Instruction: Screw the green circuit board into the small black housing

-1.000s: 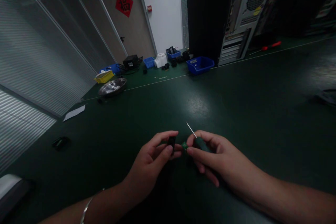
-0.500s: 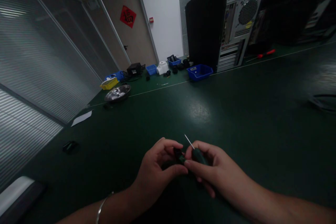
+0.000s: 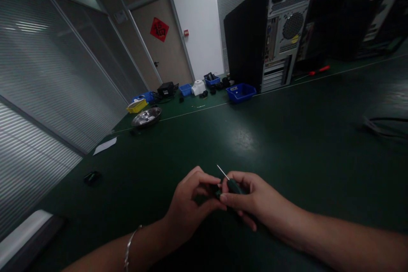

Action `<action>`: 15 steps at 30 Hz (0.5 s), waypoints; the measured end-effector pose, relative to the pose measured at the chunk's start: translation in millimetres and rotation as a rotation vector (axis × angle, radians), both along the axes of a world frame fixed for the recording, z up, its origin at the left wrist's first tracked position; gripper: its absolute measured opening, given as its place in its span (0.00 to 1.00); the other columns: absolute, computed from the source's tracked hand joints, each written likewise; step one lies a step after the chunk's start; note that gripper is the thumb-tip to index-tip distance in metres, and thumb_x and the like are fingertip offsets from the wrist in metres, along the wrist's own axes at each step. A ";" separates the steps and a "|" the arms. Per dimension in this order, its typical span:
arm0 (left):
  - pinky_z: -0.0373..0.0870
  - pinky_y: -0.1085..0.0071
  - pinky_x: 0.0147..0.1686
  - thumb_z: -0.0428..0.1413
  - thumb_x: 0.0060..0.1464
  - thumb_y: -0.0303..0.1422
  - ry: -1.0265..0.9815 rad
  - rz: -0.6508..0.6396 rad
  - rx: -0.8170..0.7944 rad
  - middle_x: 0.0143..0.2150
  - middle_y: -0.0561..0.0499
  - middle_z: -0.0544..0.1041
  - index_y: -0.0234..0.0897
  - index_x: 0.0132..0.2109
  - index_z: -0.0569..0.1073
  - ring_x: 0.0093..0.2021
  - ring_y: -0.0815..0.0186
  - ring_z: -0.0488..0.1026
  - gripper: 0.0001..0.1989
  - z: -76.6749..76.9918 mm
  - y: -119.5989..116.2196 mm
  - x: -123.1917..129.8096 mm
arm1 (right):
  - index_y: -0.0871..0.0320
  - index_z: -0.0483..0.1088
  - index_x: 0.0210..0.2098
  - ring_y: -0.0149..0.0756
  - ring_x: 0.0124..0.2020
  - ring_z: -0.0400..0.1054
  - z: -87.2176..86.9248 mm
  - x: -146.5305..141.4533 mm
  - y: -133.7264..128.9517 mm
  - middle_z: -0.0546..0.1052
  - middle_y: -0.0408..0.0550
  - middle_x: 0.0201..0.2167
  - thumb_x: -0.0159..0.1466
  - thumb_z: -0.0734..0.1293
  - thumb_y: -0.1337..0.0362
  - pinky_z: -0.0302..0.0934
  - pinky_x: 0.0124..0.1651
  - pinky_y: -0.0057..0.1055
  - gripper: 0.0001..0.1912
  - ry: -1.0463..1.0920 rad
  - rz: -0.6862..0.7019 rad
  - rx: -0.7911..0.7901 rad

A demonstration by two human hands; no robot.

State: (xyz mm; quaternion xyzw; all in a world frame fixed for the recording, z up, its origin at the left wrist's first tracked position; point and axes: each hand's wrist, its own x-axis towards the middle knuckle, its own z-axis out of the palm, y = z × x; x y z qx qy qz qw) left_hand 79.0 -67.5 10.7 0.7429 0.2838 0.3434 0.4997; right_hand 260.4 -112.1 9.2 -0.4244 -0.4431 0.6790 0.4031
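Observation:
Over the near middle of the dark green table, my left hand (image 3: 194,197) pinches a small dark part with a green patch (image 3: 218,193) between thumb and fingers. The part is mostly hidden, so its kind is unclear. My right hand (image 3: 251,197) is closed around a screwdriver (image 3: 234,185) with a dark green handle and a thin metal shaft, which points up and to the left. The right thumb and fingertips also reach the small part, meeting the left fingertips. The screwdriver's tip stands free of the part.
A small dark object (image 3: 92,177) lies at left, near white paper (image 3: 105,146). Farther back are a metal dish (image 3: 146,117), a yellow bin (image 3: 137,106) and a blue bin (image 3: 241,93). A computer tower (image 3: 270,38) stands behind; a cable (image 3: 382,125) lies right.
My hands have drawn slightly closer together, and the screwdriver has shifted a little left. Less of the small dark part shows between the fingers. The whole view has tilted slightly.

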 end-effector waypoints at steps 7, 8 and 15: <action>0.73 0.74 0.33 0.65 0.47 0.25 -0.048 -0.099 -0.101 0.41 0.51 0.67 0.44 0.46 0.76 0.38 0.68 0.71 0.18 0.9 1.0 -0.4 | 0.59 0.63 0.30 0.18 0.10 0.53 1.9 0.7 -2.7 0.64 0.32 0.18 0.55 0.71 0.64 0.46 0.11 0.16 0.11 -0.044 -0.024 0.035; 0.73 0.74 0.35 0.65 0.47 0.25 -0.064 -0.110 -0.131 0.41 0.50 0.68 0.43 0.45 0.77 0.39 0.67 0.71 0.17 1.5 1.4 0.6 | 0.59 0.63 0.30 0.18 0.10 0.52 1.7 0.6 -3.0 0.63 0.31 0.17 0.55 0.71 0.64 0.45 0.10 0.16 0.11 -0.055 -0.038 0.049; 0.75 0.65 0.41 0.64 0.49 0.28 -0.207 0.013 -0.466 0.40 0.48 0.75 0.39 0.41 0.76 0.42 0.61 0.76 0.10 13.6 8.0 8.8 | 0.58 0.65 0.34 0.18 0.11 0.54 -5.1 3.8 -2.9 0.66 0.33 0.21 0.58 0.70 0.64 0.47 0.11 0.16 0.09 -0.102 -0.063 0.143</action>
